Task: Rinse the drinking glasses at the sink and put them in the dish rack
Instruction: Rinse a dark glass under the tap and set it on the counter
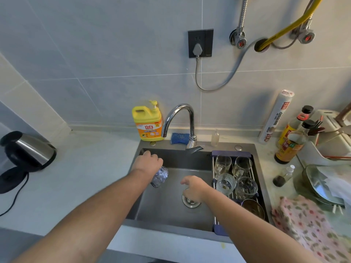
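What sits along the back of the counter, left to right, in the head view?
kettle → yellow detergent jug → faucet → small clear bottle → roll of wrap → sauce bottles

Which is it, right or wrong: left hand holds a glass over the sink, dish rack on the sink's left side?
Wrong on one point. The head view shows the left hand holding a glass over the sink, but the dish rack is on the sink's right side.
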